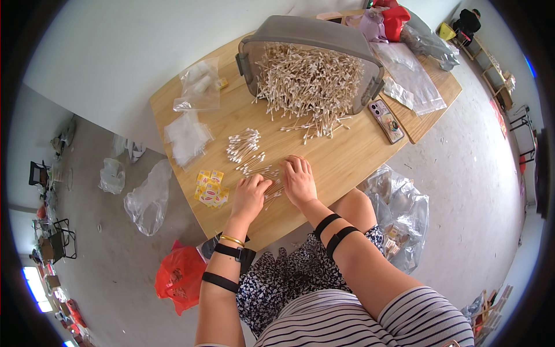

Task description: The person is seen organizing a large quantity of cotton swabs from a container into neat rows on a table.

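1. Your left hand [250,195] curls its fingers over the cotton swabs [272,193] lying between both hands; whether it pinches any, I cannot tell.
2. Your right hand [299,180] has fingers nearly straight along their right side, perhaps as a fence to line them up; its grip is unclear too.
3. Just beyond your left hand, a swab pile [243,145] sits on the desk [341,165], likely for a short reach.
4. Farther ahead, the grey plastic bin [312,28] lies tipped, mouth toward you, probably so the bulk swabs [309,78] spill out.
5. Yellow-and-white cards [212,190] left of your left hand, and clear bags [188,140] beyond them, seem set aside to avoid mixing.
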Tool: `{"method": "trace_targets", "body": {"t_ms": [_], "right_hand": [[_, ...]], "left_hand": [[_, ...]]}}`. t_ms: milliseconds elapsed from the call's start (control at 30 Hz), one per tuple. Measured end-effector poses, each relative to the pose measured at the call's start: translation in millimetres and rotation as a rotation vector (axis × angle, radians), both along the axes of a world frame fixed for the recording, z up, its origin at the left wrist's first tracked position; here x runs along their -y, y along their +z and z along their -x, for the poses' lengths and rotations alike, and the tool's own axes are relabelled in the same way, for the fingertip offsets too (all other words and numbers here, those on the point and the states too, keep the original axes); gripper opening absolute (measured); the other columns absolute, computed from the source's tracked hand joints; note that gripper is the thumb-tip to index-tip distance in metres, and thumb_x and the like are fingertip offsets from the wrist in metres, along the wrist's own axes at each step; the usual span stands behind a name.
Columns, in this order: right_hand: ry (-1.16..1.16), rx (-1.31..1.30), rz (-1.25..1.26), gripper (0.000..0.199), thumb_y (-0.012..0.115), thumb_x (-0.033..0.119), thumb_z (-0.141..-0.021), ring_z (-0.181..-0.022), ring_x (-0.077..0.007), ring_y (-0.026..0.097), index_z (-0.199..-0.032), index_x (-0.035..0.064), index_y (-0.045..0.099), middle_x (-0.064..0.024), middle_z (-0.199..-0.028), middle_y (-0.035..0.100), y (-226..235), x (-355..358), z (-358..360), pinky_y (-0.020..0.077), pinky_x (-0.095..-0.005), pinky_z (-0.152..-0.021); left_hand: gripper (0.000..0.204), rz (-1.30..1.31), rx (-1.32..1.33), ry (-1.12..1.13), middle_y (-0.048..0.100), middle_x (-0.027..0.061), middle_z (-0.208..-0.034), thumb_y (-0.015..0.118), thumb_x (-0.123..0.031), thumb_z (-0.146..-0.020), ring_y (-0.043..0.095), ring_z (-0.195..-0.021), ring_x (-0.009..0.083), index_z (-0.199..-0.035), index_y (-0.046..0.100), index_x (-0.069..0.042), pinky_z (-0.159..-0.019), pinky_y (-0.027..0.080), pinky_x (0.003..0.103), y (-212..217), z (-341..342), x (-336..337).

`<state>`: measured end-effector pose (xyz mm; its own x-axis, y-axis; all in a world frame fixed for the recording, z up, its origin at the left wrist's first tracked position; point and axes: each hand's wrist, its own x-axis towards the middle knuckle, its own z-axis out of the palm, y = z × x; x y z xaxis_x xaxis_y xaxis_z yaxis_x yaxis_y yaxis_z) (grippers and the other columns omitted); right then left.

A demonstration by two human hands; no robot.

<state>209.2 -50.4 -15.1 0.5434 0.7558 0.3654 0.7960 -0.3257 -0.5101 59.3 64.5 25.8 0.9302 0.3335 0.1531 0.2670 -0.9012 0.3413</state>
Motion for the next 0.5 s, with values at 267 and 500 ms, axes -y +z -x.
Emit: {"method": "trace_targets", "body": {"t_ms": [267, 500], "right_hand": [[-0.001, -0.011, -0.005, 0.031, 0.061, 0.012, -0.087, -0.126, -0.0321, 0.05, -0.117, 0.0057, 0.06, -0.0121, -0.124, 0.057, 3, -1, 1, 0.0363, -0.0456, -0.114], [-0.009, -0.019, 0.0, 0.03, 0.061, 0.011, -0.087, -0.126, -0.0326, 0.049, -0.117, 0.0054, 0.062, -0.0124, -0.125, 0.056, 0, 3, -2, 0.036, -0.046, -0.115]], "left_hand": [[0.04, 0.023, 0.039, 0.007, 0.06, 0.0043, -0.104, 0.067, 0.003, -0.078, 0.06, -0.1, 0.025, -0.115, 0.07, -0.012, -0.091, 0.045, 0.042, 1, -1, 0], [0.039, 0.106, 0.157, 0.21, 0.059, 0.0099, -0.128, 0.064, -0.016, -0.092, 0.055, -0.12, 0.0332, -0.13, 0.063, -0.01, -0.101, 0.041, 0.049, -10, 12, 34]]}}
